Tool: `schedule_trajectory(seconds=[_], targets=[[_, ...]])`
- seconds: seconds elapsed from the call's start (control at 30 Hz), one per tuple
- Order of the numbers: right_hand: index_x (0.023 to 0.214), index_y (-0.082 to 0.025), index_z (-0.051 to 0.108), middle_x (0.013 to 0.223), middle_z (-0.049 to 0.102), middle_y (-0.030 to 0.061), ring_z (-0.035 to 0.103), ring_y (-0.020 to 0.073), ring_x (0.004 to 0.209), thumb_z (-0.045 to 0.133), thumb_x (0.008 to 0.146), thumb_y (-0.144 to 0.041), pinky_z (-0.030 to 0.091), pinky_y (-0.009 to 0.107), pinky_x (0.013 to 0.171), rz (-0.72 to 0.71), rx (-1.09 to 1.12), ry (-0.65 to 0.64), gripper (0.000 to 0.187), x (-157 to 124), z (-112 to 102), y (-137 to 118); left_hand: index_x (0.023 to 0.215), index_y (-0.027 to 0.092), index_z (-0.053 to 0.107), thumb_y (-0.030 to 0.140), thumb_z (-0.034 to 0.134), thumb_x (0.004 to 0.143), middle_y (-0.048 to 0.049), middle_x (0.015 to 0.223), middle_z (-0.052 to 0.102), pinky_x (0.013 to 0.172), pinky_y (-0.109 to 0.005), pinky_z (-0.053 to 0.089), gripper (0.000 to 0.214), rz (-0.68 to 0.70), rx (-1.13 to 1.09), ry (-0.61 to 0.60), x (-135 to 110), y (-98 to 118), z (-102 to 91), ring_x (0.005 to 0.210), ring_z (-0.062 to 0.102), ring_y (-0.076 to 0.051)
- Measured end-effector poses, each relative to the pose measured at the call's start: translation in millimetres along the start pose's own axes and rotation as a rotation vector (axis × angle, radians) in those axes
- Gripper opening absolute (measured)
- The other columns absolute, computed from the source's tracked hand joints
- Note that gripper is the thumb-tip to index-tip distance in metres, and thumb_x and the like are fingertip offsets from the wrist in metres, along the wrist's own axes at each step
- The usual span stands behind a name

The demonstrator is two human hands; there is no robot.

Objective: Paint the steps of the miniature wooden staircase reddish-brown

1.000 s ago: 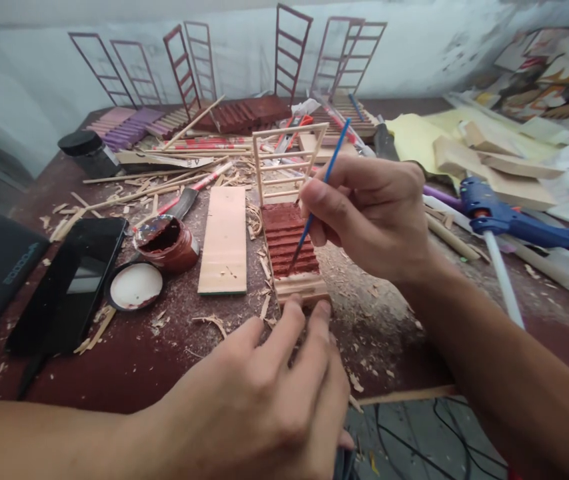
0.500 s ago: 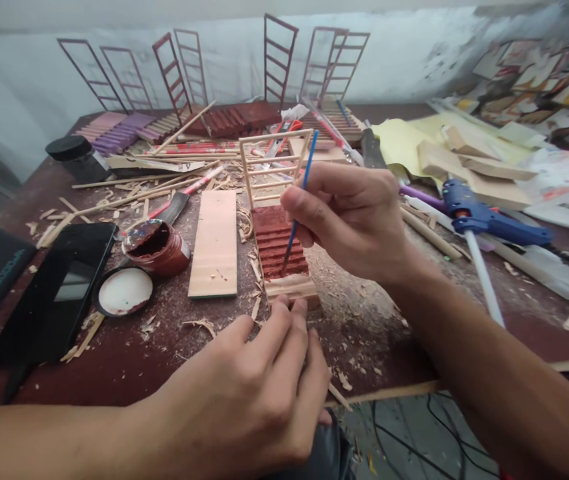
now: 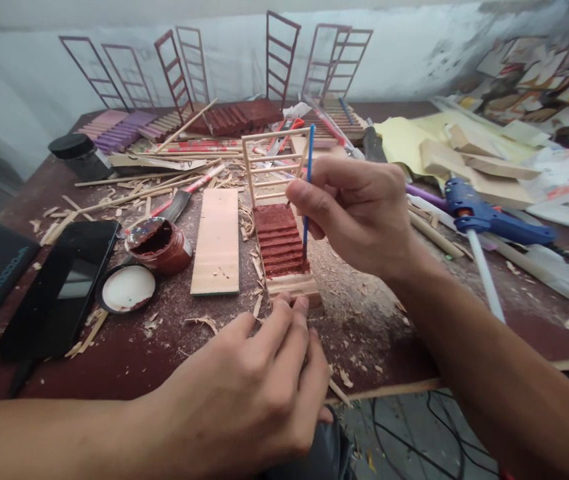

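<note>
A small wooden model (image 3: 284,247) with ribbed steps and an upright ladder-like frame stands mid-table; most steps are painted dark red, the nearest ones are bare wood. My right hand (image 3: 359,213) pinches a thin blue paintbrush (image 3: 307,180), its tip touching the right side of the red steps. My left hand (image 3: 259,387) is curled, its fingertips pressing on the bare front end of the model. An open jar of red paint (image 3: 161,245) stands to the left, its white-lined lid (image 3: 127,288) lying beside it.
A flat wooden board (image 3: 217,240) lies left of the model. A black phone (image 3: 61,283) lies at far left. A blue glue gun (image 3: 489,219) rests on the right. Painted models and ladder frames (image 3: 224,113) line the back wall. Wood shavings and sticks litter the table.
My right hand has swung the brush from a slant to nearly upright, and its tip has shifted to the right side of the steps. The left hand stays on the front end.
</note>
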State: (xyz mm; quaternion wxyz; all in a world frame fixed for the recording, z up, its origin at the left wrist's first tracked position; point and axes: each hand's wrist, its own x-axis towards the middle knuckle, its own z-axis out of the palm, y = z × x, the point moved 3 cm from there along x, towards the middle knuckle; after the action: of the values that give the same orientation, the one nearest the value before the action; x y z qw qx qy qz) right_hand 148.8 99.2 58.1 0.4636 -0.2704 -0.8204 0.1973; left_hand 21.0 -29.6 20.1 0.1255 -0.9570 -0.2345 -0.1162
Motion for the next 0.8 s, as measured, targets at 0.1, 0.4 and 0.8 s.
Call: schedule_trajectory(seconds=[0.1,0.4,0.8], targets=[[0.059,-0.018,0.051,0.051,0.042,-0.0048,0.035,0.0062,0.048,0.061,0.092,-0.041,0.026,0.027,0.048,0.004,0.04,-0.004,0.041,-0.8,1.8,-1.1,0.122,-0.001,0.06,0.04,0.044,0.101,-0.0326,0.127,0.057,0.072,-0.045,0.06,0.049,-0.005,0.0,-0.001,0.5,-0.6,0.3,0.114,0.06,-0.044],[0.066,-0.019,0.057,0.05,0.044,-0.0041,0.038,0.0075,0.047,0.062,0.088,-0.051,0.028,0.024,0.042,0.077,0.201,0.05,0.039,-4.8,4.1,5.7,0.12,-0.002,0.06,0.035,0.052,0.097,-0.0322,0.123,0.059,0.074,-0.044,0.059,0.044,0.006,0.01,0.004,0.5,-0.2,1.3,0.11,0.062,-0.042],[0.063,-0.019,0.057,0.05,0.05,-0.0032,0.041,0.0071,0.046,0.061,0.091,-0.042,0.029,0.025,0.044,0.059,0.161,0.032,0.037,-4.9,4.5,1.9,0.118,-0.003,0.06,0.027,0.054,0.094,-0.0322,0.121,0.06,0.073,-0.043,0.059,0.039,0.015,0.02,-0.003,1.2,-0.4,1.5,0.109,0.061,-0.042]])
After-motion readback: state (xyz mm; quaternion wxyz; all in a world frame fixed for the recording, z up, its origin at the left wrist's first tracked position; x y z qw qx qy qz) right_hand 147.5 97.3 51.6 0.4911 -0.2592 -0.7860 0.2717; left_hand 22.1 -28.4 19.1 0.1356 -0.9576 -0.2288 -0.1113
